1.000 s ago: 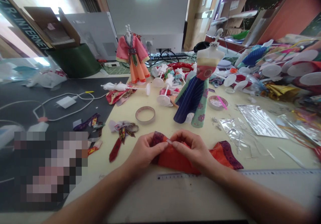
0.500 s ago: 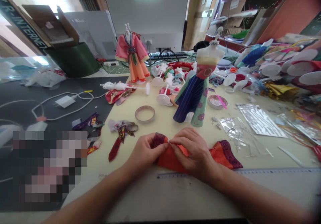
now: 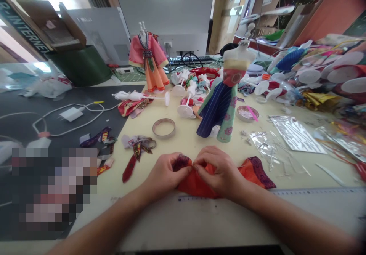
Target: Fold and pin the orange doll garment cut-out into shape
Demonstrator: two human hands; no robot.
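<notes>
An orange-red cloth piece with dark purple patterned ends [image 3: 251, 172] lies across the table in front of me. My left hand [image 3: 168, 172] pinches its left part between thumb and fingers, close to the purple trim. Thumb and fingertips of my right hand [image 3: 219, 170] press together on the same cloth, almost touching the left fingertips. Whether a small thing such as a needle sits between the fingertips is too small to tell. Under the cloth's lower edge runs a clear ruler [image 3: 294, 191].
Behind the hands stand a mini mannequin in a blue and green dress [image 3: 215, 106] and another in a pink and orange robe [image 3: 150, 60]. A tape roll [image 3: 164, 128], a small dish [image 3: 248, 113], fabric scraps [image 3: 137, 148] and plastic bags [image 3: 268, 152] lie around.
My right hand's fingers have curled in more, drawing closer to the left fingertips at the cloth. The whole view has shifted slightly; the table things stay in place.
</notes>
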